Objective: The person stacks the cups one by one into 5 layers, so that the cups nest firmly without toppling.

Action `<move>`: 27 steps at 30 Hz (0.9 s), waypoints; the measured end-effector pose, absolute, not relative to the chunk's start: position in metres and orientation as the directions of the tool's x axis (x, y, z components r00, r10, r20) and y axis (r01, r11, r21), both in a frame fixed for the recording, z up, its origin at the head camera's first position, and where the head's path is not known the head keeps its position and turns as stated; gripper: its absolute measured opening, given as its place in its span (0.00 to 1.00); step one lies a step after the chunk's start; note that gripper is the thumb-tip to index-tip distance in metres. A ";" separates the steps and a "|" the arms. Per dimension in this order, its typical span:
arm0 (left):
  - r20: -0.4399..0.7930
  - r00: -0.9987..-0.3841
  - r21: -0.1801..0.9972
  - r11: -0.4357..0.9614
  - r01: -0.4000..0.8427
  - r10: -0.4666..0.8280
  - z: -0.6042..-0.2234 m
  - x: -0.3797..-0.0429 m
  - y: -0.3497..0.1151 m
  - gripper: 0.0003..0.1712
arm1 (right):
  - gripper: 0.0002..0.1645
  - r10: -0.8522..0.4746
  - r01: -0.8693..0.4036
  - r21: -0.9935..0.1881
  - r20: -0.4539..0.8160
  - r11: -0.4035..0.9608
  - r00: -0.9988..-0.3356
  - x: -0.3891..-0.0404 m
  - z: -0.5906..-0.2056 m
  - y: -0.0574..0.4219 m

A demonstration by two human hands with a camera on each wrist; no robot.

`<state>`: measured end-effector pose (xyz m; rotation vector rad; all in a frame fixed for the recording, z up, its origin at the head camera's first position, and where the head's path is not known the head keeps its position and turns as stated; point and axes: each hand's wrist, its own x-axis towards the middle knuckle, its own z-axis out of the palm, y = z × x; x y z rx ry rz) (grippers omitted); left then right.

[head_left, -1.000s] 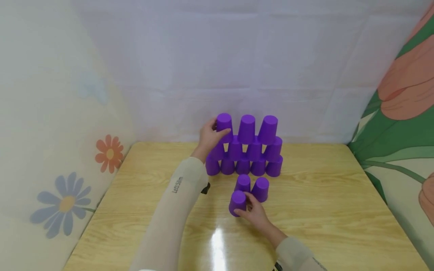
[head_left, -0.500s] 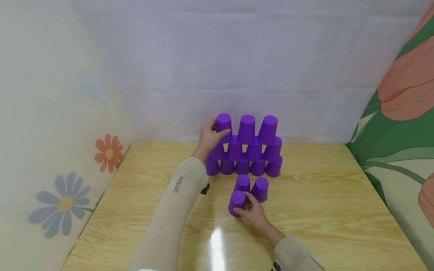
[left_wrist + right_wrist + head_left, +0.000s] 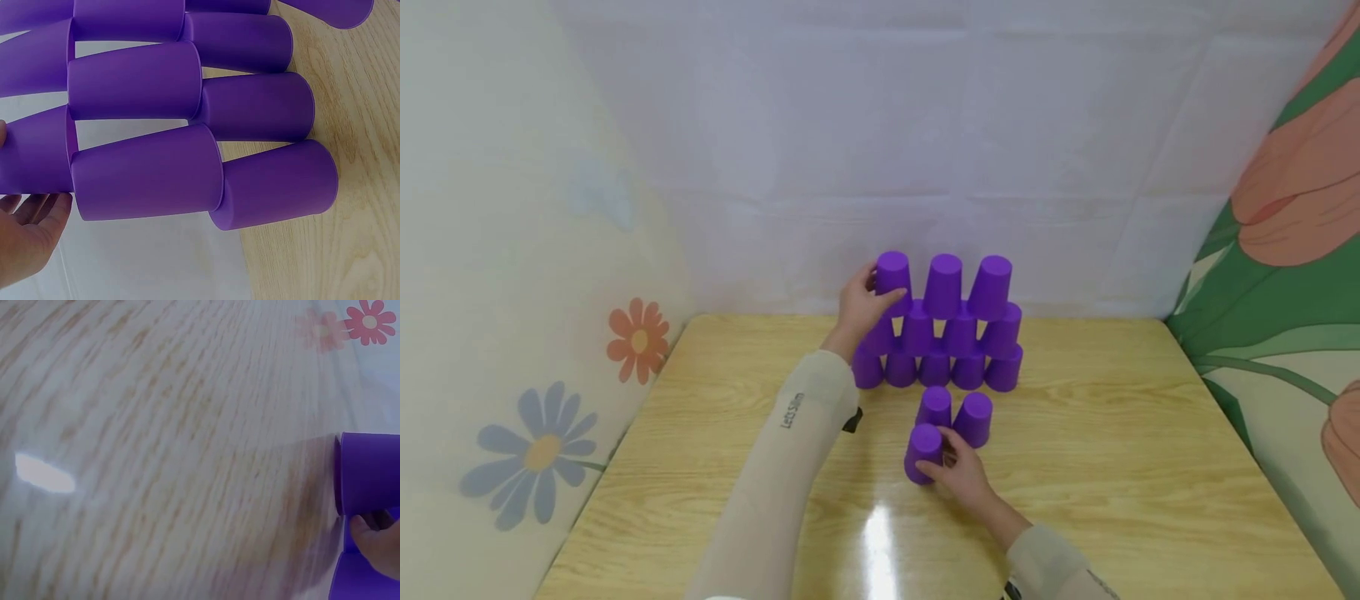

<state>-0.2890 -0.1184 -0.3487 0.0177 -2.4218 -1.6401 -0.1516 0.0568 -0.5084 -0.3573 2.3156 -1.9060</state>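
Purple cups stand upside down in a stacked wall of three rows. My left hand [image 3: 859, 307] grips the leftmost top-row cup [image 3: 892, 279], thumb across its near side. The left wrist view shows fingertips low on that cup [image 3: 34, 153], close to its rim, above a second-row cup [image 3: 150, 172]. Nearer to me, my right hand [image 3: 967, 479] holds an upside-down cup [image 3: 922, 454] from its right side. Two more cups stand just behind it, one at the back [image 3: 936, 406] and one on the right [image 3: 973, 419]. In the right wrist view only the thumb [image 3: 375, 544] and part of the hand show.
The wooden table [image 3: 1112, 467] meets a white cloth backdrop [image 3: 820, 125] close behind the cup wall. Flower-painted panels flank the table, a left wall [image 3: 542, 275] and a right wall [image 3: 1292, 250]. A bright light reflection lies on the near tabletop.
The cup in my right hand has shifted very slightly toward me. My left hand keeps its grip on the top-row cup, and the stack stands as before.
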 end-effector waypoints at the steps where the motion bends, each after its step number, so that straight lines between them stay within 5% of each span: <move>1: 0.172 -0.976 0.918 0.381 0.111 -0.130 -0.349 -0.289 -0.119 0.36 | 0.35 -0.260 -0.103 -0.979 0.054 0.178 -0.964 -0.151 -0.507 0.057; 13: 0.175 -0.976 0.907 0.407 0.108 -0.131 -0.349 -0.289 -0.121 0.36 | 0.31 -0.316 -0.144 -0.985 0.109 0.091 -0.942 -0.149 -0.483 0.060; 27: 0.185 -0.977 0.907 0.401 0.128 -0.107 -0.350 -0.287 -0.127 0.37 | 0.28 -0.365 -0.252 -0.947 0.167 0.200 -0.916 -0.153 -0.420 0.079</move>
